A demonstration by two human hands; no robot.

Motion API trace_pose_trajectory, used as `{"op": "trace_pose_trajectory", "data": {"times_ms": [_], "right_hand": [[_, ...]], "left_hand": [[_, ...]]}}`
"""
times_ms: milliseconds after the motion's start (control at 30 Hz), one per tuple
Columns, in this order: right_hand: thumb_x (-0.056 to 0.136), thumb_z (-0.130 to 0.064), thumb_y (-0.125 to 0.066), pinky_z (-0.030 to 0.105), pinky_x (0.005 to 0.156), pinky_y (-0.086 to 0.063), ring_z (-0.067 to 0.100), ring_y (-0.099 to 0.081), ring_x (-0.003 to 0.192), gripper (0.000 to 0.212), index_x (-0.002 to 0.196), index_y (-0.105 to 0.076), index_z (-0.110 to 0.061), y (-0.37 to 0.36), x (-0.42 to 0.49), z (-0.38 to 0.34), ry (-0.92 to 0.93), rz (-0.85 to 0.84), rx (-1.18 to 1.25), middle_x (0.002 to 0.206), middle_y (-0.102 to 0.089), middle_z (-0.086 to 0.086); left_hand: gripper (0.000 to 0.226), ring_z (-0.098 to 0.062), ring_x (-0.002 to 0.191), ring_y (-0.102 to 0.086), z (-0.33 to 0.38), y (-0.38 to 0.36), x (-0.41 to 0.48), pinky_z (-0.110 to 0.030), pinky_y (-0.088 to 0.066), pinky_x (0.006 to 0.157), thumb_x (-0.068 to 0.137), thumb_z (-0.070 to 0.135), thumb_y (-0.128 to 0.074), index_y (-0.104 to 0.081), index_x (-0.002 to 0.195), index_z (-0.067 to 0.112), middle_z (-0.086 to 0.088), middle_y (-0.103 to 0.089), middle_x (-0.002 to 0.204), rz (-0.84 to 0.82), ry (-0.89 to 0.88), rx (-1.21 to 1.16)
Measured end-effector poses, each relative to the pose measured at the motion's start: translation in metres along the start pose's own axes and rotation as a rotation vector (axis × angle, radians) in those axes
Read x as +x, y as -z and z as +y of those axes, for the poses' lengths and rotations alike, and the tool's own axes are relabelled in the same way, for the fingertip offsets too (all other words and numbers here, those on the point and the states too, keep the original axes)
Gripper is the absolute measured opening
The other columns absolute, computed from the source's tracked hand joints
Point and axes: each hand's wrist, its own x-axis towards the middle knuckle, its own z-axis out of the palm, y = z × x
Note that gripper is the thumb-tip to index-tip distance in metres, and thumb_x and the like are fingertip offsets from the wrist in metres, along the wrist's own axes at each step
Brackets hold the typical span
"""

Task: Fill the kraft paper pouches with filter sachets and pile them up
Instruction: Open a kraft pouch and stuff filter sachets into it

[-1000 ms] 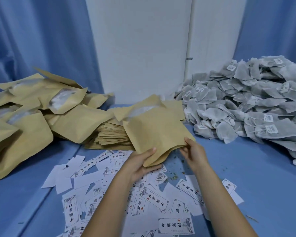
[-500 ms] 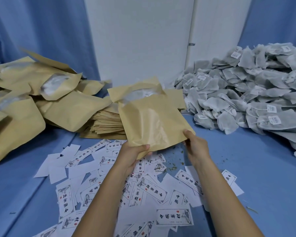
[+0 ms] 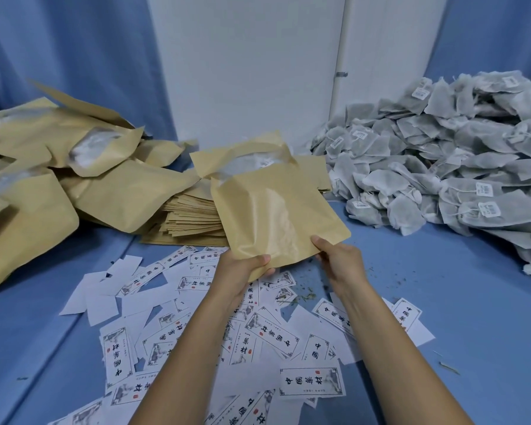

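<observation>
Pouch (image 3: 276,216) is up in the air, just over the paper slips (image 3: 196,317), mouth on top w/ smth pale inside. L hand (image 3: 242,268) & R hand (image 3: 337,259) each pinch a bottom corner. Hold the mouth up so nothing falls out, then lay it flat on the big pile (image 3: 43,185) at left.
</observation>
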Motion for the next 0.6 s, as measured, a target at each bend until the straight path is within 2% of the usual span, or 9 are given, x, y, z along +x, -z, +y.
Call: {"op": "trace_pose_trajectory", "data": {"times_ms": [67, 133, 233, 367, 467, 600], "right_hand": [[0.082, -0.003, -0.073, 0.022, 0.057, -0.052, 0.015, -0.061, 0.057, 0.025, 0.062, -0.058, -0.006, -0.002, -0.001, 0.001, -0.020, -0.026, 0.034, 0.064, -0.066, 0.005], [0.083, 0.000, -0.070, 0.021, 0.054, -0.054, 0.014, -0.066, 0.060, 0.016, 0.070, -0.062, -0.005, -0.006, -0.006, 0.001, -0.062, -0.081, 0.077, 0.070, -0.070, 0.005], [0.081, 0.005, -0.070, 0.026, 0.065, -0.059, 0.020, -0.069, 0.073, 0.008, 0.082, -0.065, -0.001, -0.011, -0.008, 0.003, -0.072, -0.091, 0.097, 0.083, -0.072, 0.010], [0.082, 0.003, -0.070, 0.026, 0.066, -0.060, 0.022, -0.069, 0.077, 0.007, 0.087, -0.065, 0.002, -0.011, -0.008, 0.005, -0.092, -0.120, 0.115, 0.087, -0.072, 0.011], [0.084, 0.000, -0.069, 0.025, 0.064, -0.056, 0.021, -0.065, 0.072, 0.005, 0.084, -0.065, 0.002, -0.015, -0.012, 0.011, -0.082, -0.180, 0.019, 0.084, -0.070, 0.011], [0.084, -0.002, -0.070, 0.030, 0.070, -0.053, 0.024, -0.063, 0.074, 0.007, 0.079, -0.065, 0.000, -0.016, -0.012, 0.013, -0.029, -0.146, -0.014, 0.084, -0.068, 0.013]], "left_hand": [[0.027, -0.021, 0.065, -0.071, 0.000, -0.002, -0.001, -0.021, -0.055, 0.054, 0.079, -0.013, -0.067, -0.063, 0.099, 0.005, -0.007, -0.075, 0.085, -0.009, -0.012, 0.005], [0.029, -0.020, 0.069, -0.072, 0.000, -0.002, -0.001, -0.021, -0.055, 0.055, 0.079, -0.013, -0.067, -0.063, 0.102, 0.004, -0.006, -0.074, 0.087, -0.012, -0.023, 0.008], [0.033, -0.021, 0.078, -0.071, 0.001, -0.001, -0.001, -0.022, -0.056, 0.058, 0.079, -0.013, -0.067, -0.062, 0.107, 0.003, -0.009, -0.072, 0.097, -0.008, -0.025, 0.024], [0.034, -0.021, 0.074, -0.072, 0.002, -0.003, -0.002, -0.021, -0.056, 0.057, 0.079, -0.012, -0.068, -0.061, 0.109, 0.003, -0.010, -0.072, 0.096, 0.001, -0.031, 0.035], [0.034, -0.022, 0.071, -0.072, 0.001, -0.004, -0.003, -0.022, -0.056, 0.056, 0.080, -0.012, -0.067, -0.061, 0.109, 0.004, -0.008, -0.072, 0.094, -0.012, -0.038, 0.029], [0.033, -0.022, 0.073, -0.072, 0.000, -0.003, -0.002, -0.023, -0.056, 0.057, 0.080, -0.011, -0.066, -0.061, 0.108, 0.007, -0.007, -0.073, 0.094, -0.019, -0.047, 0.042]]}}
